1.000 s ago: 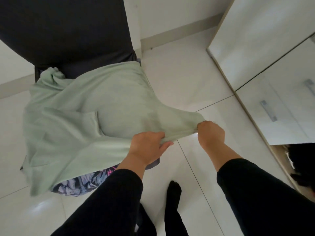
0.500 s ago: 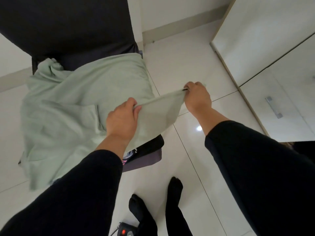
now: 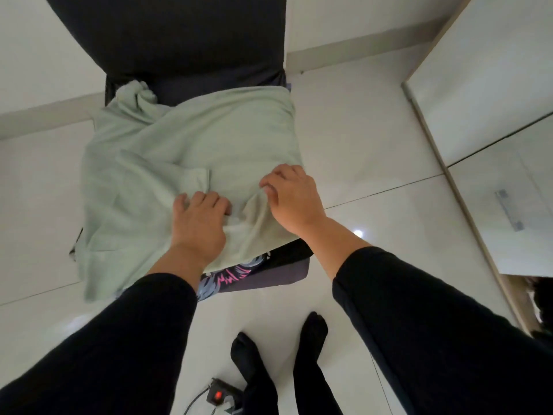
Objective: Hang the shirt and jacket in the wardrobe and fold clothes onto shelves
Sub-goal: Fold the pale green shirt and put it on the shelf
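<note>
A pale green garment [image 3: 191,136] lies spread over the seat of a dark chair [image 3: 179,40], its left side hanging off the edge. The near right part is folded back onto the rest. My left hand [image 3: 199,223] presses flat on the fold near the front of the seat. Just to the right, my right hand [image 3: 291,196] rests its bent fingertips on the folded edge. Under the green cloth, a dark garment with a pink and blue pattern [image 3: 227,275] shows at the seat's front edge.
The white wardrobe [image 3: 493,85] stands to the right, with its door and handle [image 3: 508,209] in view. A power strip with a red switch [image 3: 220,395] lies on the white tiled floor beside my black-socked feet [image 3: 311,330].
Both hands carried the green garment's near edge up and forward, then laid it down folded on the seat. They have gone from gripping the hem to resting on the cloth.
</note>
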Demonstrator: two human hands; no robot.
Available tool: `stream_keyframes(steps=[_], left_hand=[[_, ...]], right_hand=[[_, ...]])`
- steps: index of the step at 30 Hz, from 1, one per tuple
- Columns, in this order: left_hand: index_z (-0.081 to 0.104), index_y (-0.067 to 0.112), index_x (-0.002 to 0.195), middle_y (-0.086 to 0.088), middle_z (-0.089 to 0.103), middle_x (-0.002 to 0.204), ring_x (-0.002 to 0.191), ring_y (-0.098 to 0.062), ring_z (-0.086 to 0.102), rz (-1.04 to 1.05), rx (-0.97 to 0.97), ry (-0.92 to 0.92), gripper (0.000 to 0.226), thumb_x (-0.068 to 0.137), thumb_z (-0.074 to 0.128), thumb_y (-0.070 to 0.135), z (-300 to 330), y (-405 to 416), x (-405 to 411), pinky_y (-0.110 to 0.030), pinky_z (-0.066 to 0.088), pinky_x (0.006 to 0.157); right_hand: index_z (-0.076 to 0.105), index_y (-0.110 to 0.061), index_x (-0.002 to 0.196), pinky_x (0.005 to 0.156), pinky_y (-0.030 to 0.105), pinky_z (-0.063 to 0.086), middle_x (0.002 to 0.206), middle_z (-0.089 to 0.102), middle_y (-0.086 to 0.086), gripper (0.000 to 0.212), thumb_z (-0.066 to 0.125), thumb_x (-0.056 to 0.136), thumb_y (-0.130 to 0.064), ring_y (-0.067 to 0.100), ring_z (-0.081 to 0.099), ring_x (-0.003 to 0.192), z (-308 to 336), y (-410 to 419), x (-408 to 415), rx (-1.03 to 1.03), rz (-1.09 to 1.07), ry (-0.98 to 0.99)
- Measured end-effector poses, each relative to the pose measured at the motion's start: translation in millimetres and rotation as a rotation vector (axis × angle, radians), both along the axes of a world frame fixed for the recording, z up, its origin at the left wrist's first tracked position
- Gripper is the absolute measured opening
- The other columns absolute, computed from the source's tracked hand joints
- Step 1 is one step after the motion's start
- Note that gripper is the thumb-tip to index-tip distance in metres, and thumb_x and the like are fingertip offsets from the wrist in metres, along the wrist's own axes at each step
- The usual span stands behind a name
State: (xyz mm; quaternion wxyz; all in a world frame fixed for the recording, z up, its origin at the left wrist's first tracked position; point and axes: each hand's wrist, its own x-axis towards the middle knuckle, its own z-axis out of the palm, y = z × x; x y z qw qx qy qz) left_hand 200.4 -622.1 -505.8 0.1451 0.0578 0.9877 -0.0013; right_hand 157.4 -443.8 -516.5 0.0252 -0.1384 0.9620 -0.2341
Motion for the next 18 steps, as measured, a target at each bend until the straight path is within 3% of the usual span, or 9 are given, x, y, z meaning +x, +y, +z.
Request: stream_keyframes(steps=[2, 4, 6, 10, 12, 16, 18], left_hand=[[0.050, 0.026, 0.120, 0.004, 0.049, 0.127, 0.123, -0.022, 0.039, -0.018, 0.004, 0.094, 0.049, 0.075, 0.048, 0.008, -3.6, -15.4, 7.3, -0.048, 0.010, 0.112], [0.051, 0.020, 0.122, -0.001, 0.048, 0.133, 0.123, -0.028, 0.040, 0.082, 0.099, 0.222, 0.053, 0.071, 0.049, 0.006, -6.1, -26.0, 14.3, -0.051, 0.019, 0.111], [0.049, 0.017, 0.125, -0.005, 0.044, 0.136, 0.121, -0.032, 0.041, 0.294, 0.189, 0.293, 0.053, 0.073, 0.049, 0.009, -5.3, -38.0, 20.8, -0.049, 0.030, 0.103], [0.042, 0.009, 0.130, -0.011, 0.035, 0.138, 0.110, -0.037, 0.049, 0.707, 0.313, 0.249, 0.043, 0.088, 0.049, 0.012, -4.2, -65.3, 28.4, -0.046, 0.041, 0.083], [0.041, 0.007, 0.132, -0.011, 0.035, 0.140, 0.105, -0.038, 0.053, 0.785, 0.405, 0.271, 0.041, 0.092, 0.047, 0.015, -2.6, -77.9, 26.1, -0.043, 0.041, 0.080], [0.038, 0.007, 0.138, -0.009, 0.041, 0.142, 0.123, -0.029, 0.047, 0.886, 0.683, 0.300, 0.048, 0.094, 0.050, 0.024, -3.5, -102.7, -4.5, -0.032, 0.035, 0.101], [0.037, 0.012, 0.138, -0.003, 0.046, 0.138, 0.110, -0.032, 0.059, 0.985, 0.970, 0.232, 0.052, 0.093, 0.053, 0.033, -0.7, -105.7, -23.5, -0.038, 0.049, 0.091]], right_hand=[[0.072, -0.018, 0.097, 0.088, 0.039, 0.039, 0.105, 0.062, 0.003, 0.038, 0.039, 0.094, -0.035, 0.029, 0.051, 0.105, 3.8, -14.7, 2.2, 0.105, 0.066, -0.049], [0.071, -0.019, 0.101, 0.094, 0.039, 0.032, 0.108, 0.059, 0.001, 0.042, 0.036, 0.098, -0.041, 0.025, 0.044, 0.109, 6.0, -27.5, 4.3, 0.213, 0.136, -0.120], [0.070, -0.020, 0.102, 0.096, 0.039, 0.030, 0.109, 0.057, 0.001, 0.047, 0.030, 0.099, -0.043, 0.024, 0.042, 0.110, 7.7, -41.2, 7.0, 0.283, 0.168, -0.159], [0.069, -0.020, 0.100, 0.095, 0.042, 0.029, 0.108, 0.059, 0.000, 0.052, 0.023, 0.100, -0.044, 0.024, 0.043, 0.110, 6.1, -76.0, 9.6, 0.368, 0.166, -0.206], [0.069, -0.019, 0.099, 0.092, 0.042, 0.030, 0.107, 0.062, 0.001, 0.053, 0.022, 0.101, -0.043, 0.025, 0.049, 0.109, 6.8, -95.1, 6.0, 0.334, 0.102, -0.279], [0.067, -0.011, 0.107, 0.092, 0.036, 0.039, 0.109, 0.067, 0.010, 0.044, 0.032, 0.099, -0.037, 0.030, 0.059, 0.108, 4.3, -123.2, -17.0, 0.133, -0.158, -0.438], [0.070, -0.006, 0.088, 0.070, 0.020, 0.048, 0.080, 0.074, 0.006, 0.038, 0.042, 0.095, -0.030, 0.025, 0.066, 0.082, 4.8, -131.1, -30.3, -0.075, -0.311, -0.560]])
